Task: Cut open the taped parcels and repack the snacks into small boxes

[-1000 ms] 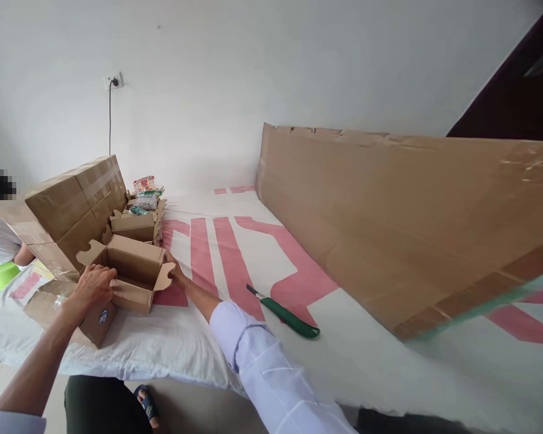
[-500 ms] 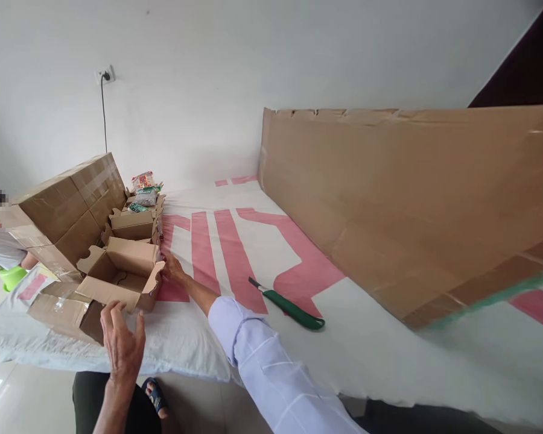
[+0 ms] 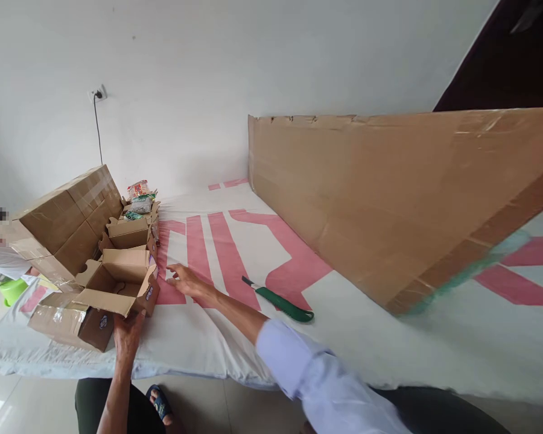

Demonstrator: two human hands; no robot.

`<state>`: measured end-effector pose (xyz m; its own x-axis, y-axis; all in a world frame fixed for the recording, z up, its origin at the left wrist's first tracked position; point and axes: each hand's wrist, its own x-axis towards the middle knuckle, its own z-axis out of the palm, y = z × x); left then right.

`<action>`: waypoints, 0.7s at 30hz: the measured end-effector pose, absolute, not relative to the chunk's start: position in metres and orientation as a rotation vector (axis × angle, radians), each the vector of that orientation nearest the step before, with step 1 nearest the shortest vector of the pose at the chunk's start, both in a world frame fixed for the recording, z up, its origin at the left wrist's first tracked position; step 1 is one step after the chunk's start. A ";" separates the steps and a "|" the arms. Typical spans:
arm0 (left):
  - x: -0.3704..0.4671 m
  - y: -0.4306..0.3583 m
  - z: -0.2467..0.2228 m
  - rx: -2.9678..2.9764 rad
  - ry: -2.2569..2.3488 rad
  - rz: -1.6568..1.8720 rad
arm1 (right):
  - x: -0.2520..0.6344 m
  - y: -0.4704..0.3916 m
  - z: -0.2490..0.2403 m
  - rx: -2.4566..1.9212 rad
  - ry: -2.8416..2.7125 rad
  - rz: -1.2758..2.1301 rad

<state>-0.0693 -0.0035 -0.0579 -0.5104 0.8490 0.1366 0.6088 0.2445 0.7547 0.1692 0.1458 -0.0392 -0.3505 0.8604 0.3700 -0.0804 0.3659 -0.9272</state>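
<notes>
An open cardboard box (image 3: 148, 296) with raised flaps stands on the left of the cloth-covered surface, and its inside looks bare. My left hand (image 3: 127, 334) is at its near side, with the thumb against the box and the fingers partly hidden beneath the front flap. To the right of the box is my right hand (image 3: 185, 282), fingers apart and holding nothing, a small gap from the cardboard. A closed, taped carton (image 3: 67, 319) lies just left of my left hand. Beyond the open box are more open boxes (image 3: 129, 232) in a row.
Packets (image 3: 140, 204) lie in the farthest boxes. Large taped cartons (image 3: 67, 211) line the left side, with a person (image 3: 4, 262) behind them. A green-handled knife or saw (image 3: 284, 304) rests on the cloth (image 3: 235, 355). A big cardboard sheet (image 3: 389, 193) stands at the right.
My left hand has moved forward onto the near side of the open box. My right hand has come away from the box's right side, and its fingers have spread.
</notes>
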 end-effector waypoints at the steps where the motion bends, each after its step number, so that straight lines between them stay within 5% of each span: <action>1: -0.068 0.003 -0.055 1.397 2.190 1.143 | 0.191 0.138 -0.042 -0.789 -1.711 1.102; 9: -0.053 0.036 -0.046 1.374 2.304 1.209 | 0.388 0.060 -0.107 -1.357 -1.975 0.254; 21: -0.058 0.060 -0.034 1.326 2.389 1.214 | 0.414 0.052 -0.149 -1.496 -1.906 0.105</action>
